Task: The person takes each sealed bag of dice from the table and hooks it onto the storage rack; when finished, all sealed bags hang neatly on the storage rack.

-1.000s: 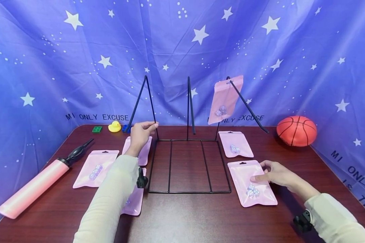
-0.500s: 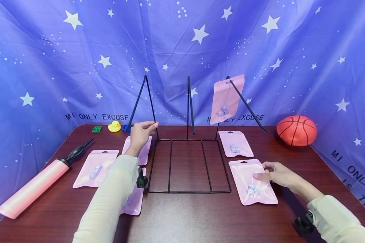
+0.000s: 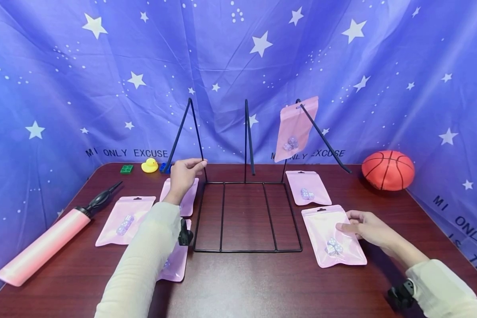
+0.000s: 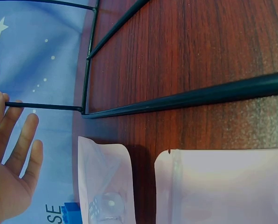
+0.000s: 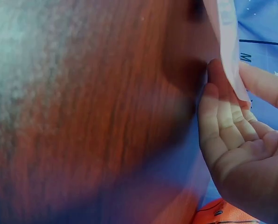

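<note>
My left hand [image 3: 184, 179] pinches the left upright of a black wire rack [image 3: 246, 251] between thumb and fingertips; the other fingers spread loosely in the left wrist view. On the right, my right hand [image 3: 369, 227] grips a pink zip bag [image 3: 322, 229] by its right edge, thumb on the front and fingers behind. Dice show through its front. The right wrist view has this bag raised off the table. Another pink bag [image 3: 296, 128] with dice hangs from the rack's right hook. A third bag [image 3: 308, 187] lies flat behind the held one.
Left of the rack lie several pink bags [image 3: 123, 221], partly under my left arm. A pink hand pump [image 3: 47, 247] is at far left. A rubber duck [image 3: 149, 165], a green block [image 3: 126, 169] and a blue block [image 4: 71, 213] sit at the back; a basketball [image 3: 388, 170] stands at right.
My right hand has drawn the held bag slightly to the right and upward in the head view. The left hand has stayed on the rack's upright. The hanging bag sways a little.
</note>
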Tool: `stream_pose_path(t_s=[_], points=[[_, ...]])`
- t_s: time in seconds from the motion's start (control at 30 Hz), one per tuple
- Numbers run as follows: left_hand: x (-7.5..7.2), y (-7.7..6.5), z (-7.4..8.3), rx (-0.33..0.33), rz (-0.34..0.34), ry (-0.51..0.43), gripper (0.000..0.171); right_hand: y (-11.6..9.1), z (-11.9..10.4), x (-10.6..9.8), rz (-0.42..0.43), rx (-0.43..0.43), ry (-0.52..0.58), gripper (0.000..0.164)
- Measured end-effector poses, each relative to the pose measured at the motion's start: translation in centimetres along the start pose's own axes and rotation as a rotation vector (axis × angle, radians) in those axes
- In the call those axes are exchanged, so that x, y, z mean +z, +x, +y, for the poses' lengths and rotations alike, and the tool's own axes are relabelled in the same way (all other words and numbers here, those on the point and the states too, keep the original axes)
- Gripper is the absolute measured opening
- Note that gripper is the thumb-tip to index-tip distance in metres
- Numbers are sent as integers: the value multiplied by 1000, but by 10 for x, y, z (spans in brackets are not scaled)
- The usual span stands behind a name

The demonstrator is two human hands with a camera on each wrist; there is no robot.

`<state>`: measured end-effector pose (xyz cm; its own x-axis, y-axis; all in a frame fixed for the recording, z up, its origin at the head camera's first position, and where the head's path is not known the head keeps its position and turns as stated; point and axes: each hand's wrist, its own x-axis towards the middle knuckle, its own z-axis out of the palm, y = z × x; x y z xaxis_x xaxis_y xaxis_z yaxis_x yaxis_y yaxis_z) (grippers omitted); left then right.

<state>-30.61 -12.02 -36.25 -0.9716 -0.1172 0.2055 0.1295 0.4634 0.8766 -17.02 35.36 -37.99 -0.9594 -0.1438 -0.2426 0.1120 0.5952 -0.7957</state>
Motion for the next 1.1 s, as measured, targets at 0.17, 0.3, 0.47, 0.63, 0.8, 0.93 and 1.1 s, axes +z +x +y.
stream_pose_path(t_s=[0.17,0.3,0.47,0.63,0.8,0.93,1.1], points=[[1,0,-1,14,-1,-2,28,-2,-1,1,-16,2,87,30],[1,-1,-2,27,2,-3,28,-4,-2,-1,-29,2,161,25],[0,-1,-2,30,9,-5,27,-6,-4,-6,-41,-57,175,20],[0,-1,-2,36,9,-16,26,-9,-6,-12,-28,-133,166,12],[0,-2,-1,32,12,-15,26,-13,-9,-16,-25,-211,163,10],[-1,-2,-1,29,11,-5,26,-14,-10,-19,-61,-280,183,17],[0,-1,-2,29,10,3,26,-15,-9,-20,-97,-315,215,25]])
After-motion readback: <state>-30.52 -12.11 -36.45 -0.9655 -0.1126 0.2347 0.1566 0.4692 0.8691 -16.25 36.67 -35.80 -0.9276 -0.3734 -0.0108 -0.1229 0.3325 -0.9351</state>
